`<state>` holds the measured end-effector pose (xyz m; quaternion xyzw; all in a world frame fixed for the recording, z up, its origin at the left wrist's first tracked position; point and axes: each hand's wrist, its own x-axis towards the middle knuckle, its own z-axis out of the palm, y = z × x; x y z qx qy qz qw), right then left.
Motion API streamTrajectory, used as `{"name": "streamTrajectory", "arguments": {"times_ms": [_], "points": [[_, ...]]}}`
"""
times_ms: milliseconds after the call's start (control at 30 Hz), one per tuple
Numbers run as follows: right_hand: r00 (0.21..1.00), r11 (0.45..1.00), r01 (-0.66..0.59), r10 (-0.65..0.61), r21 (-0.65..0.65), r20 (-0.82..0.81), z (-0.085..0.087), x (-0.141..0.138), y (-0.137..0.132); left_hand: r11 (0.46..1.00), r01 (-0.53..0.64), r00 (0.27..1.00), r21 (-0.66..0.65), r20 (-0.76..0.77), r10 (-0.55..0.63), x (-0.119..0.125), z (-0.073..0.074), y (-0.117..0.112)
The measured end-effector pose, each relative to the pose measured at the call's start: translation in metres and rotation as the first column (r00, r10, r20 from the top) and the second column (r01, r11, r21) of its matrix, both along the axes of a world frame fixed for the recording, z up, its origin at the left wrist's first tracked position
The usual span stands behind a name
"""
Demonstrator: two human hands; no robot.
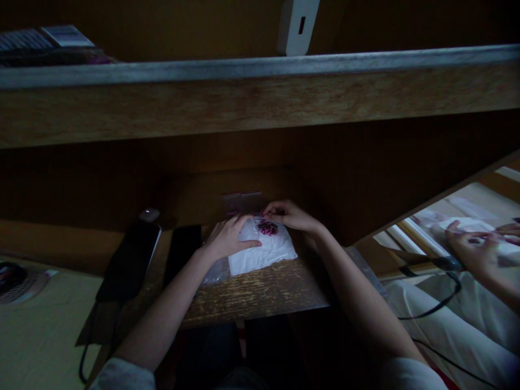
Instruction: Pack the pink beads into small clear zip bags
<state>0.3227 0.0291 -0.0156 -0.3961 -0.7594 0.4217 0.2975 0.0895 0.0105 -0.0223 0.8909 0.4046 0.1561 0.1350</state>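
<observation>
A white cloth (pixel 264 252) lies on a small dark wooden desk (pixel 268 295). A cluster of small purple beads (pixel 267 227) sits at the cloth's far edge. My left hand (pixel 229 238) rests on the cloth's left part, fingers curled with the index finger lying flat on it. My right hand (pixel 289 214) is pinched at the far right of the bead cluster, fingertips together on something too small to make out. A clear plastic bag (pixel 215 271) lies under my left wrist. A small translucent box (pixel 241 202) stands just behind the beads.
Two dark phones (pixel 130 259) (pixel 182 250) lie on the desk to the left, with a small lit device (pixel 149 214) behind them. A heavy wooden shelf (pixel 260 92) spans overhead. At the right, another person's hands (pixel 471 246) work beside black cables (pixel 439 303).
</observation>
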Motion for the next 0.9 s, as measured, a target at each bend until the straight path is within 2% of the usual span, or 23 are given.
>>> {"name": "streamTrajectory", "arguments": {"times_ms": [67, 167, 333, 467, 533, 700, 900], "points": [[0.999, 0.999, -0.02, 0.018, -0.036, -0.042, 0.005, -0.007, -0.005, 1.0, -0.003, 1.0, 0.007, -0.001, 0.003, 0.0, -0.001, 0.001], [0.999, 0.996, -0.053, 0.052, -0.074, -0.015, 0.01, -0.014, -0.012, 1.0, -0.004, 1.0, 0.008, 0.002, 0.004, 0.0, -0.002, 0.001], [1.0, 1.0, -0.002, 0.002, -0.005, 0.01, 0.012, -0.008, -0.01, 1.0, 0.005, 1.0, -0.008, 0.012, -0.005, -0.001, -0.001, 0.001], [0.981, 0.99, 0.091, -0.108, 0.107, 0.162, 0.004, 0.008, -0.001, 1.0, -0.006, 1.0, -0.019, 0.0, 0.006, -0.001, 0.0, 0.0], [0.962, 0.987, 0.089, -0.12, 0.132, 0.247, -0.003, 0.013, 0.004, 1.0, -0.006, 1.0, -0.021, -0.004, 0.006, 0.0, 0.0, 0.0], [0.958, 0.995, 0.012, -0.04, 0.1, 0.284, -0.016, 0.011, 0.01, 1.0, -0.007, 1.0, -0.003, -0.009, 0.007, -0.001, 0.0, 0.0], [0.964, 0.997, -0.024, 0.004, 0.07, 0.265, -0.02, 0.004, 0.01, 1.0, -0.008, 1.0, -0.013, -0.002, 0.008, -0.001, 0.0, 0.001]]}}
